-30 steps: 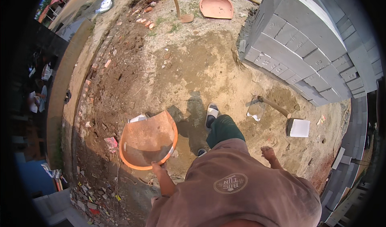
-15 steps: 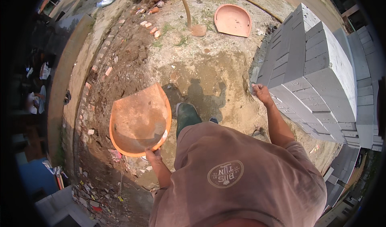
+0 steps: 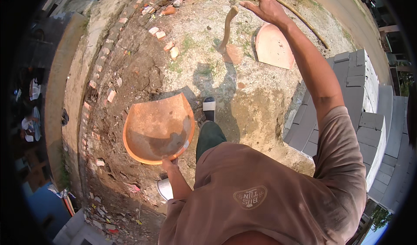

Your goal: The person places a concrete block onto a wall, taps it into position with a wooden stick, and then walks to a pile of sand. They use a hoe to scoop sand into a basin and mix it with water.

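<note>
My left hand (image 3: 170, 163) grips the rounded rim of a wide orange scoop pan (image 3: 158, 128) with a straight front edge. The pan hangs level with my left thigh; a damp-looking dark patch marks its inside, and no load shows in it. My right hand (image 3: 266, 8) is stretched far forward, fingers apart, holding nothing. In the picture it lies just right of the top of a hoe's curved wooden handle (image 3: 227, 28), with no contact visible. The hoe stands upright, its blade end at the ground. A second, paler scoop pan (image 3: 274, 47) rests on the ground beyond, partly behind my right forearm.
Grey blocks (image 3: 347, 84) are stacked high on my right. Broken bricks (image 3: 169, 46) and rubble line the dirt at the left. A long pole (image 3: 299, 16) lies at the far right. Beside my left forearm is a whitish metal container (image 3: 165, 188). My sandalled foot (image 3: 209, 108) is forward.
I have stepped forward, nearer the hoe and the far pan. My right hand has swung from beside the block stack up and ahead. The orange pan stays in my left hand.
</note>
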`<state>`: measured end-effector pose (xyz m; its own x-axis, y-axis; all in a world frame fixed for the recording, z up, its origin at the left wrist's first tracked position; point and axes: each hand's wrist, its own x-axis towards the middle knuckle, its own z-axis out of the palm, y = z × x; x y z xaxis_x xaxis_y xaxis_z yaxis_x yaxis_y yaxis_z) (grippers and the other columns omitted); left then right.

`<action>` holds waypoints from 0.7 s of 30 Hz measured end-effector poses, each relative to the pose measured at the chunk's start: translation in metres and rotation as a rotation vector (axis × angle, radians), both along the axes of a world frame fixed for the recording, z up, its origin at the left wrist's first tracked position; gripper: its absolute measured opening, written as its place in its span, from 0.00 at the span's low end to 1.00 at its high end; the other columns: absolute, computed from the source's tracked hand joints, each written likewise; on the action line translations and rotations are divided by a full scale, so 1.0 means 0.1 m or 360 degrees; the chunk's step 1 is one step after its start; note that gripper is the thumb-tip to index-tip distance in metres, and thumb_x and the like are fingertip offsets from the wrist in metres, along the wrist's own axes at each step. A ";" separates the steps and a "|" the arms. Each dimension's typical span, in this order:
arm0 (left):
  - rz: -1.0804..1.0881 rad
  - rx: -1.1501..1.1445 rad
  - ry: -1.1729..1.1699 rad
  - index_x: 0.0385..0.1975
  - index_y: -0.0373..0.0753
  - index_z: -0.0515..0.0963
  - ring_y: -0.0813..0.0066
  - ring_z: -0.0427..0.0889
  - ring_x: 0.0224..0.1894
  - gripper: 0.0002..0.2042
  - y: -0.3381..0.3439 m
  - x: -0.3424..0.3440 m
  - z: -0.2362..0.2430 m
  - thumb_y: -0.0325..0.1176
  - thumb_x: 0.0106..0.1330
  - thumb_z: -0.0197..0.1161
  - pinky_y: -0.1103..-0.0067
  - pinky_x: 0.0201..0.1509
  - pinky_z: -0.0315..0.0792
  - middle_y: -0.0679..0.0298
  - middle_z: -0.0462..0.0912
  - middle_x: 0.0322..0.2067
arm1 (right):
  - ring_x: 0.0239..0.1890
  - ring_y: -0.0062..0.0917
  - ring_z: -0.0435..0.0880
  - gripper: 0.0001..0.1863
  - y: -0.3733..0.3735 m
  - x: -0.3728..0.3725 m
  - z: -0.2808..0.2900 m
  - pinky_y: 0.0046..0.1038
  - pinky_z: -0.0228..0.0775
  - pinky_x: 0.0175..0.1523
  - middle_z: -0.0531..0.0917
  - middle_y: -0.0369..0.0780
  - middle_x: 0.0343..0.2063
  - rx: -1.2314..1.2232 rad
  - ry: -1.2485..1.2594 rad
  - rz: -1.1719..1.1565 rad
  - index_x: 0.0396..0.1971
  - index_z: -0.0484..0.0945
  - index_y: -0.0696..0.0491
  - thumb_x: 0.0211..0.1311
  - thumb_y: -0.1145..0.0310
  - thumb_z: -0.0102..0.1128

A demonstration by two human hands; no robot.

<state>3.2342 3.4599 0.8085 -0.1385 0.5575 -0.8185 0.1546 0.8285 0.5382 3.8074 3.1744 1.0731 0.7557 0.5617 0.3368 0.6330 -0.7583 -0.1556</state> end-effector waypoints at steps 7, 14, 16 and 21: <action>-0.0287 -0.0072 -0.0067 0.53 0.31 0.62 0.51 0.76 0.50 0.20 0.40 1.05 0.26 0.38 0.68 0.43 0.60 0.52 0.76 0.48 0.71 0.50 | 0.46 0.33 0.81 0.15 0.70 0.80 -1.13 0.36 0.74 0.48 0.83 0.39 0.39 -0.1455 0.0686 0.0110 0.44 0.80 0.45 0.56 0.62 0.59; -0.0578 -0.0130 0.0033 0.52 0.29 0.62 0.51 0.77 0.48 0.19 0.33 1.54 0.38 0.33 0.64 0.46 0.59 0.48 0.79 0.47 0.72 0.49 | 0.41 0.33 0.82 0.22 0.02 0.27 -1.28 0.35 0.74 0.47 0.82 0.43 0.39 -0.1549 0.0970 0.0229 0.55 0.69 0.47 0.58 0.72 0.50; -0.0745 -0.0162 0.0064 0.52 0.27 0.61 0.50 0.78 0.46 0.19 0.20 1.69 0.18 0.32 0.64 0.46 0.60 0.46 0.80 0.46 0.72 0.48 | 0.35 0.36 0.83 0.26 -0.35 -0.14 -1.56 0.36 0.75 0.40 0.83 0.41 0.32 -0.1492 0.1082 0.0000 0.57 0.67 0.48 0.54 0.74 0.51; -0.1046 -0.0176 0.0075 0.52 0.26 0.60 0.49 0.80 0.43 0.20 -0.37 1.71 0.03 0.33 0.64 0.49 0.60 0.44 0.81 0.45 0.72 0.46 | 0.29 0.35 0.82 0.35 -1.40 -1.06 -1.55 0.37 0.75 0.38 0.82 0.43 0.25 -0.0903 0.1543 -0.0450 0.65 0.56 0.49 0.53 0.70 0.50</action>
<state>3.4056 3.4230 0.8114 0.1642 0.4514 -0.8771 0.6674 0.6039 0.4357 3.7011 3.0344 0.9179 0.6815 0.2164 -0.6991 0.2312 -0.9700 -0.0748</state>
